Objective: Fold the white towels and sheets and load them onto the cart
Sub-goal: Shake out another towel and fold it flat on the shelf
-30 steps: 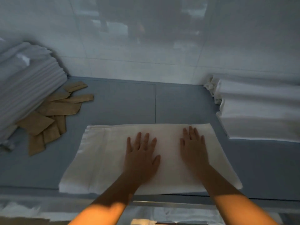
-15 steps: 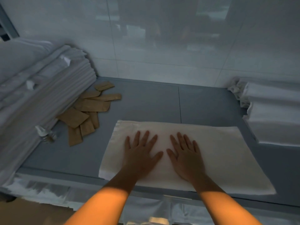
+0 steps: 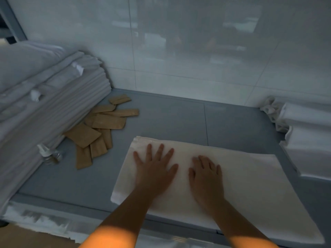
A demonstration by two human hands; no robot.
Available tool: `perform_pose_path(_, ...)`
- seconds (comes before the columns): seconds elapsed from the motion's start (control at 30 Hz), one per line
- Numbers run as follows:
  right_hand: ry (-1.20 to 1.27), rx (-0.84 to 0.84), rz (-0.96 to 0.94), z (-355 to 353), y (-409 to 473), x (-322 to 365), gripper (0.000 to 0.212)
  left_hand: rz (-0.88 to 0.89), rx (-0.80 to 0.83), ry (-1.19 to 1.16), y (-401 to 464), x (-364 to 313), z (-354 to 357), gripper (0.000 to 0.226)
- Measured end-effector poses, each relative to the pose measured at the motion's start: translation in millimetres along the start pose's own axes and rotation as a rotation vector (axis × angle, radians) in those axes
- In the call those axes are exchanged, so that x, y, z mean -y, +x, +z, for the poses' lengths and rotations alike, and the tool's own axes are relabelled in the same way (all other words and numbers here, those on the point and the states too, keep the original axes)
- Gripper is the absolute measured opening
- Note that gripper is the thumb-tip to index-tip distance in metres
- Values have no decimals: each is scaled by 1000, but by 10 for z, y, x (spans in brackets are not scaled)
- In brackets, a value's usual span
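A folded white towel (image 3: 250, 185) lies flat on the grey cart top (image 3: 170, 119), near its front edge. My left hand (image 3: 155, 169) presses flat on the towel's left half, fingers spread and straight. My right hand (image 3: 206, 174) lies flat beside it near the towel's middle, fingers straight. A tall stack of folded white linens (image 3: 44, 97) leans at the left. Another stack of folded white towels (image 3: 308, 140) sits at the right edge.
Several brown paper packets (image 3: 100, 129) lie scattered by the left stack, with a small clear bottle (image 3: 49, 154) in front of them. A glossy tiled wall (image 3: 179, 51) closes the back. Bare grey surface shows between the towel and the wall.
My right hand slid leftward over the towel until it lay beside my left hand. The camera view turned left, showing more of the left stack and the bottle.
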State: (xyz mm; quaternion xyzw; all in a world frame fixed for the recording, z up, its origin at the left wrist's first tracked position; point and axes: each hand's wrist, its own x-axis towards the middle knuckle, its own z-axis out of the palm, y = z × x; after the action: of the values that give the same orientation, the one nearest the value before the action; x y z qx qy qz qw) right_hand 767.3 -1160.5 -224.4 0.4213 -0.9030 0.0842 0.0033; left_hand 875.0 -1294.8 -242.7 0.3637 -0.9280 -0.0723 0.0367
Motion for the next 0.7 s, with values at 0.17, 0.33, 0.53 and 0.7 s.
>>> perform_pose_path(0.17, -23, 51, -179, 113, 154, 178, 50, 21, -27, -6, -29, 39, -36, 58)
perform_pose_path(0.33, -110, 96, -36, 104, 86, -239, 60, 63, 25, 17, -4, 146, -63, 58)
perform_pose_path(0.53, -135, 188, 96, -116, -149, -499, 59, 0, 37, 67, -231, 436, -178, 56)
perform_pose_path(0.7, 41, 128, 36, -167, -291, 62, 52, -97, 53, 20, -623, -139, -192, 53)
